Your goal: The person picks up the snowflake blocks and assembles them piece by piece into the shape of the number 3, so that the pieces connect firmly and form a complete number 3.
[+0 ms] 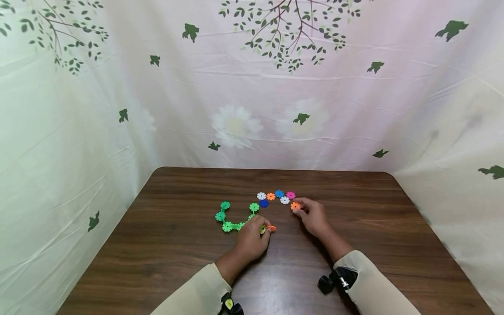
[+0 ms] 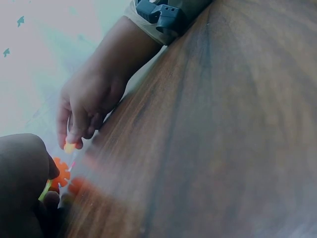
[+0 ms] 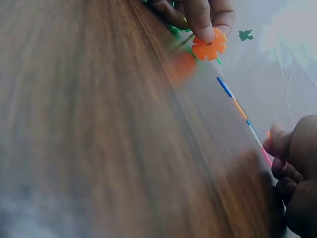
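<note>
A curved chain of linked green flower-shaped discs [image 1: 227,226] lies mid-table. My left hand [image 1: 252,239] holds its near right end, where an orange flower disc [image 3: 209,45] stands on edge, joined to a yellow-green one. The left fingers and thumb pinch around that end. To the right, my right hand [image 1: 315,217] pinches another orange flower disc [image 1: 295,205] between thumb and fingertips. Just beyond it lie loose discs: a pink disc [image 1: 290,195], a white disc [image 1: 285,200] and a light blue disc [image 1: 279,193].
A dark blue disc [image 1: 264,203], an orange disc [image 1: 270,196] and a second white disc [image 1: 261,196] lie near the chain's far right end. The brown wooden table [image 1: 157,262] meets a patterned curtain [image 1: 260,96] behind and at both sides.
</note>
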Tool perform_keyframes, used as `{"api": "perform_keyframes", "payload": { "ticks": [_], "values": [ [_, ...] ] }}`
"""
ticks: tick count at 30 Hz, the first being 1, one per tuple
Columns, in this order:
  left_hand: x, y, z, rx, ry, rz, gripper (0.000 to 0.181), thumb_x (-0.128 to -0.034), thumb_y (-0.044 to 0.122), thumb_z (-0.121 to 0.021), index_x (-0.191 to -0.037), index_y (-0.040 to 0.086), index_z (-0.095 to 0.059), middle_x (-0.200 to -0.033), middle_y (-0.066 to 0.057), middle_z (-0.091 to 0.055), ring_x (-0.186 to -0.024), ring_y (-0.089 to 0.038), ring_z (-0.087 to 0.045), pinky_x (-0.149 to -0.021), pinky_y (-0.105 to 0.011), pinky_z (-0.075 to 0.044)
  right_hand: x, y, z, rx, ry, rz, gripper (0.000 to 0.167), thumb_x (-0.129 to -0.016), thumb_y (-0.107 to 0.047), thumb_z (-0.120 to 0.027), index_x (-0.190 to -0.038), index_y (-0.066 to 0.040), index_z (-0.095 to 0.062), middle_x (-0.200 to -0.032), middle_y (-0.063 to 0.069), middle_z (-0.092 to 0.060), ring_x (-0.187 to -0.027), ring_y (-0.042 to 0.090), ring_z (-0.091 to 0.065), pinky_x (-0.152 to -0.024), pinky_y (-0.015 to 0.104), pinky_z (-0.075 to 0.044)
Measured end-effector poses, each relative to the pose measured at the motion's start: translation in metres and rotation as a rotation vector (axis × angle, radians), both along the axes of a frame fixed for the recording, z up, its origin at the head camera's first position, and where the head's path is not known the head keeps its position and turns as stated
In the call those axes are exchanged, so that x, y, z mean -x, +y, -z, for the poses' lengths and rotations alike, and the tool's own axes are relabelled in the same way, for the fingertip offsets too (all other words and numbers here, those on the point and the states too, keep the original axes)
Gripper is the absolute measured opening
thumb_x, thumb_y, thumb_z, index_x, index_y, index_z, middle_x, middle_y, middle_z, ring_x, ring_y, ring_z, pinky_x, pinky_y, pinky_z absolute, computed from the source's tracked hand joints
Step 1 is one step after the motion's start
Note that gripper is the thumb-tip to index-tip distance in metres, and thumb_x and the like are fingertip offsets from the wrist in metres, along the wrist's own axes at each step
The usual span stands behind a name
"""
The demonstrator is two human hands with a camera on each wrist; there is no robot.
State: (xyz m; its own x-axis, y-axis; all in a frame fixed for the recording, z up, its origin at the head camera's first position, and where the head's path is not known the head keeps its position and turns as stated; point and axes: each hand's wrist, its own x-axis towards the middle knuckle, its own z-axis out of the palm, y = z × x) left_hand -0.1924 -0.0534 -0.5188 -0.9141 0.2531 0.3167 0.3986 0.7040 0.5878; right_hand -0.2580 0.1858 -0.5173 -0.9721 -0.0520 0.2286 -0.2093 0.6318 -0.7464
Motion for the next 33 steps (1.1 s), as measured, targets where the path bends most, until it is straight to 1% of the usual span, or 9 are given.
{"api": "perform_keyframes", "payload": {
  "ticks": [5, 8, 11, 16, 20, 24, 27, 30, 33],
  "values": [
    [0.0, 0.0, 0.0, -0.012, -0.005, -0.005, 0.006, -0.1037, 0.012, -0.072, -0.099, 0.015, -0.071, -0.106, -0.002, -0.07, -0.101, -0.021, -0.072, -0.084, -0.037, -0.059, -0.005, -0.001, 0.0, 0.047, -0.003, 0.005, 0.035, -0.1, 0.0, -0.077, -0.134, 0.0, -0.075, -0.103, 0.016, -0.075, -0.094, 0.023, -0.065, -0.079, 0.026, -0.051],
    [0.0, 0.001, 0.001, -0.018, -0.006, -0.004, 0.004, -0.1017, 0.012, -0.075, -0.101, 0.014, -0.072, -0.106, -0.002, -0.07, -0.101, -0.021, -0.072, -0.084, -0.037, -0.059, -0.01, -0.003, 0.0, 0.084, -0.018, -0.012, 0.034, -0.099, -0.001, -0.077, -0.133, 0.0, -0.075, -0.103, 0.015, -0.075, -0.094, 0.019, -0.065, -0.079, 0.023, -0.051],
    [0.001, 0.0, 0.001, -0.02, 0.001, -0.003, 0.007, -0.0989, 0.011, -0.078, -0.103, 0.013, -0.072, -0.107, -0.003, -0.07, -0.101, -0.021, -0.072, -0.085, -0.038, -0.06, -0.017, -0.005, -0.001, 0.148, -0.046, -0.042, 0.033, -0.099, -0.001, -0.078, -0.131, 0.001, -0.075, -0.099, 0.015, -0.076, -0.089, 0.014, -0.065, -0.076, 0.021, -0.051],
    [0.001, 0.0, 0.001, -0.016, 0.007, -0.003, 0.012, -0.097, 0.01, -0.08, -0.106, 0.012, -0.073, -0.108, -0.004, -0.071, -0.102, -0.022, -0.073, -0.086, -0.039, -0.061, -0.029, -0.011, -0.003, 0.249, -0.134, -0.075, 0.03, -0.095, -0.001, -0.082, -0.125, 0.001, -0.076, -0.092, 0.01, -0.076, -0.08, 0.008, -0.063, -0.07, 0.02, -0.053],
    [0.001, 0.0, 0.0, -0.016, -0.004, -0.011, 0.011, -0.0992, 0.012, -0.079, -0.108, 0.012, -0.073, -0.11, -0.005, -0.071, -0.104, -0.023, -0.073, -0.088, -0.04, -0.061, -0.034, -0.016, -0.004, 0.346, -0.214, -0.111, 0.031, -0.093, 0.001, -0.084, -0.122, 0.004, -0.073, -0.09, 0.01, -0.078, -0.072, 0.011, -0.066, -0.064, 0.024, -0.058],
    [0.002, 0.001, -0.001, -0.018, -0.015, -0.011, 0.01, -0.1009, 0.013, -0.078, -0.109, 0.011, -0.073, -0.111, -0.005, -0.071, -0.105, -0.022, -0.072, -0.089, -0.04, -0.06, -0.036, -0.018, -0.004, 0.428, -0.264, -0.149, 0.033, -0.091, 0.005, -0.084, -0.12, 0.008, -0.068, -0.089, 0.012, -0.079, -0.069, 0.014, -0.07, -0.064, 0.027, -0.061],
    [0.002, 0.001, 0.0, -0.017, -0.01, -0.009, 0.01, -0.1008, 0.012, -0.078, -0.109, 0.011, -0.073, -0.11, -0.005, -0.071, -0.104, -0.022, -0.072, -0.089, -0.039, -0.06, -0.036, -0.018, -0.004, 0.459, -0.295, -0.159, 0.033, -0.091, 0.004, -0.085, -0.117, 0.008, -0.066, -0.088, 0.011, -0.078, -0.068, 0.015, -0.07, -0.063, 0.027, -0.061],
    [0.002, 0.001, 0.001, -0.029, 0.008, -0.003, 0.01, -0.1003, 0.01, -0.078, -0.108, 0.01, -0.073, -0.11, -0.006, -0.072, -0.104, -0.022, -0.073, -0.089, -0.039, -0.061, -0.038, -0.019, -0.005, 0.462, -0.31, -0.183, 0.034, -0.09, 0.002, -0.086, -0.115, 0.009, -0.065, -0.088, 0.011, -0.079, -0.066, 0.015, -0.07, -0.061, 0.028, -0.06],
    [0.003, 0.0, 0.005, -0.056, 0.053, 0.019, 0.01, -0.0995, 0.01, -0.078, -0.108, 0.008, -0.073, -0.11, -0.007, -0.073, -0.103, -0.023, -0.073, -0.087, -0.039, -0.06, -0.041, -0.022, -0.005, 0.456, -0.311, -0.205, 0.033, -0.091, 0.002, -0.086, -0.114, 0.01, -0.065, -0.089, 0.012, -0.08, -0.065, 0.015, -0.071, -0.061, 0.028, -0.06]
  ]
}}
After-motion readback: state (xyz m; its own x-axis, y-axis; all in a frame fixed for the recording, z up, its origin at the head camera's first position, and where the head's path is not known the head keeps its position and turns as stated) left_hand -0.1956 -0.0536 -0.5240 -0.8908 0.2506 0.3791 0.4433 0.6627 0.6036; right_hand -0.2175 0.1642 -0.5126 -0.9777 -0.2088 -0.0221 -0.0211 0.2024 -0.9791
